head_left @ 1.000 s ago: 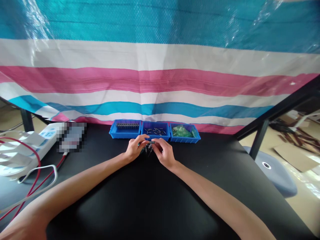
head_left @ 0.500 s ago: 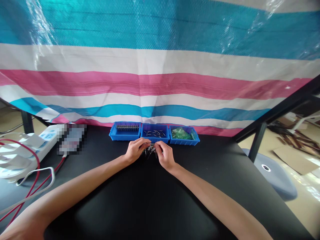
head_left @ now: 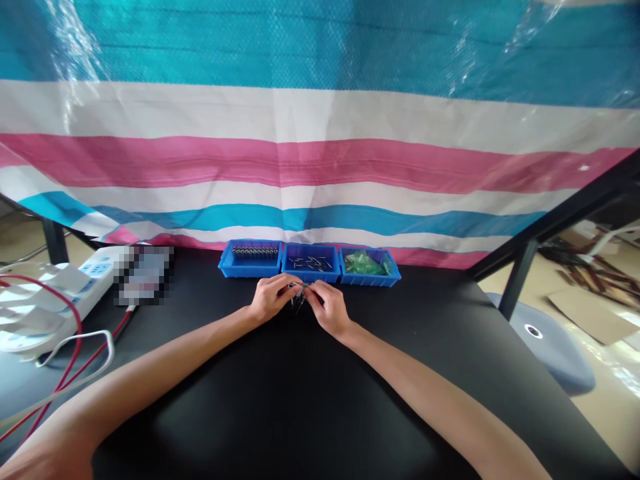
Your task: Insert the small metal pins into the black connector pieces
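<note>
My left hand and my right hand meet over the black table, just in front of the middle blue bin. Both are pinched, fingertips almost touching, on a small dark part with thin pins held between them. Behind the hands stand three small blue bins in a row. The left bin holds a row of dark cylindrical parts. In the middle bin lie loose thin metal pins. The right bin holds green pieces.
A striped blue, white and pink tarp hangs behind the bins. At the left lie a white power strip, a blurred object and red and white cables. A black frame post and a grey round stool stand at the right.
The hands stay together at the same spot, with only small finger movements around the small part. The view has shifted slightly.
</note>
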Tool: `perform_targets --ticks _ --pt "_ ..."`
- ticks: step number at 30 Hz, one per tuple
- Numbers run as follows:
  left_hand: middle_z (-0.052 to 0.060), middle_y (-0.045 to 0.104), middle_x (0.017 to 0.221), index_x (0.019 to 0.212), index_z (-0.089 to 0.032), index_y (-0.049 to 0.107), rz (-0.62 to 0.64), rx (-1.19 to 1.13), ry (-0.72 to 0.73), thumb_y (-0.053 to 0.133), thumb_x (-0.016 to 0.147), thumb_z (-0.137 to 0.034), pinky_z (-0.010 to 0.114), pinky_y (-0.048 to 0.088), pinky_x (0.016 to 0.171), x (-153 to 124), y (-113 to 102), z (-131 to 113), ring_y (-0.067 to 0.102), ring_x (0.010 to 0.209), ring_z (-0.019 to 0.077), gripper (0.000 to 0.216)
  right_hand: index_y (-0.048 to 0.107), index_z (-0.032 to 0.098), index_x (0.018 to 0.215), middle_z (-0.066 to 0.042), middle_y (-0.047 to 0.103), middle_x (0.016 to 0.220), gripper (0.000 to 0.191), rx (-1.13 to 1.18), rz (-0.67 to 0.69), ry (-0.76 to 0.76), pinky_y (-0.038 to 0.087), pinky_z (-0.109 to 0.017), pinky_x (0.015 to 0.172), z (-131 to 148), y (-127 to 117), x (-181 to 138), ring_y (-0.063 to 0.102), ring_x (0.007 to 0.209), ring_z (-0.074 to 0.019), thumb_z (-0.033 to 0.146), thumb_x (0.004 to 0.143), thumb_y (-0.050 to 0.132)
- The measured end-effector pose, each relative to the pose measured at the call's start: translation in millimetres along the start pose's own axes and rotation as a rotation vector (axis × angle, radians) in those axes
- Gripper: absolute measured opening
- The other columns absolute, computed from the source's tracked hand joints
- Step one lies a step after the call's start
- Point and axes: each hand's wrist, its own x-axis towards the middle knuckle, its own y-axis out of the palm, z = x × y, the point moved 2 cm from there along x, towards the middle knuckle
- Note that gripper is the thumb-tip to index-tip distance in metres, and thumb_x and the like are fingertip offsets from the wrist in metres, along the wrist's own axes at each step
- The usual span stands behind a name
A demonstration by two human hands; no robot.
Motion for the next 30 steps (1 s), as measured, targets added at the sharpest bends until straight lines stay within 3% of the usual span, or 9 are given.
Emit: perform_targets --ticks 4,8,11,15,22,27,30 --pt "0.006 0.073 0.097 0.104 -0.018 0.066 0.012 -0.020 0.017 0.050 0.093 -0.025 0.021 0.052 0.075 -1 -1 -4 0.069 0.085 0.0146 0.021 0.063 0.019 0.074 -0.003 0.066 0.072 0.027 -0.001 0.041 -0.002 0.046 -0.025 0.065 -3 4 -1 0.062 0.065 -0.0155 0.030 0.095 0.048" --pt "0.002 0.073 0.081 0.102 -0.018 0.066 -0.028 -0.021 -0.040 0.046 0.095 -0.025 0.018 0.051 0.069 -2 -1 -1 0.067 0.067 0.0101 0.023 0.061 0.019 0.068 -0.002 0.063 0.065 0.032 -0.018 0.044 0.017 0.044 -0.025 0.060 -3 4 -1 0.060 0.060 -0.0151 0.030 0.095 0.047" --pt "0.000 0.069 0.068 0.103 -0.017 0.067 -0.069 0.003 -0.041 0.049 0.094 -0.027 0.017 0.050 0.063 -2 0 2 0.062 0.056 0.0079 0.022 0.061 0.019 0.071 -0.003 0.062 0.067 0.029 -0.020 -0.010 0.033 0.044 -0.026 0.061 -2 1 -1 0.059 0.062 -0.0153 0.030 0.094 0.048" --pt "0.002 0.066 0.074 0.114 -0.019 0.065 -0.051 -0.001 0.042 0.050 0.093 -0.025 0.017 0.050 0.063 -2 2 2 0.061 0.063 0.0086 0.026 0.061 0.019 0.079 -0.003 0.061 0.072 0.023 0.008 -0.063 0.042 0.045 -0.026 0.064 2 -3 -1 0.058 0.066 -0.0153 0.027 0.095 0.045" --pt "0.003 0.064 0.079 0.124 -0.020 0.058 -0.021 -0.055 0.010 0.040 0.097 -0.024 0.020 0.051 0.069 -3 4 6 0.062 0.071 0.0098 0.033 0.062 0.020 0.088 -0.004 0.062 0.078 0.017 0.033 -0.089 0.033 0.048 -0.027 0.069 4 -6 0 0.060 0.072 -0.0160 0.023 0.093 0.046" --pt "-0.004 0.054 0.056 0.116 -0.017 0.058 -0.020 -0.109 -0.102 0.041 0.097 -0.028 0.016 0.044 0.052 -7 6 10 0.049 0.047 0.0068 0.028 0.062 0.021 0.102 -0.004 0.062 0.083 0.018 0.071 -0.112 0.043 0.050 -0.028 0.069 3 -7 -1 0.060 0.071 -0.0158 0.025 0.094 0.046" --pt "-0.006 0.049 0.052 0.112 -0.017 0.056 -0.038 -0.134 -0.139 0.044 0.096 -0.030 0.016 0.039 0.046 -9 7 11 0.045 0.042 0.0061 0.025 0.062 0.022 0.109 -0.005 0.061 0.083 0.021 0.054 -0.077 0.010 0.051 -0.028 0.068 3 -5 -2 0.059 0.069 -0.0153 0.025 0.094 0.048"
